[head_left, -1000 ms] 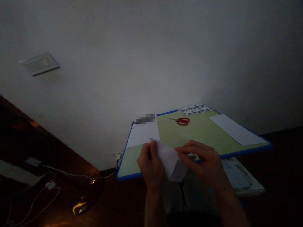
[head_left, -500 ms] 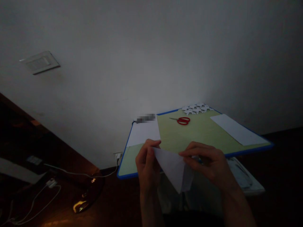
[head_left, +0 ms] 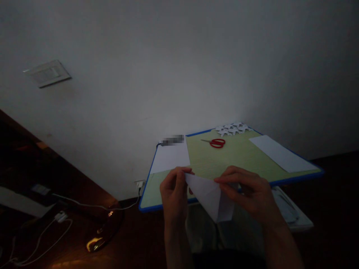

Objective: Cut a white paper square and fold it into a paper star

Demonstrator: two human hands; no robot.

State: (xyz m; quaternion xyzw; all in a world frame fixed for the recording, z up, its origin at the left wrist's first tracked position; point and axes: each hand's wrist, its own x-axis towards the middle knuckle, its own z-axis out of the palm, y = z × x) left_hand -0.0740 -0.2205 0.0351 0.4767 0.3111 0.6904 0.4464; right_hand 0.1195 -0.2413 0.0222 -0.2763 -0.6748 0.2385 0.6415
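A folded sheet of white paper [head_left: 206, 194] hangs between my two hands in front of the table's near edge. It has a pointed, triangular front face with a second flap showing at its lower right. My left hand [head_left: 174, 190] pinches its upper left corner between thumb and fingers. At the top edge, toward the right, my right hand [head_left: 246, 188] pinches the paper with thumb and forefinger. That hand covers part of the sheet's right side.
The blue-edged, pale green table [head_left: 207, 160] stands against the wall. On it lie red-handled scissors [head_left: 217, 143], several small folded paper pieces [head_left: 232, 129], a white sheet [head_left: 171, 158] at left and another white sheet [head_left: 280, 153] at right. A white cable [head_left: 92, 206] runs at left.
The paper has shifted slightly right and its lower point has risen, with more of the right flap showing. My hands keep their pinch on it; my left fingers have moved a little.
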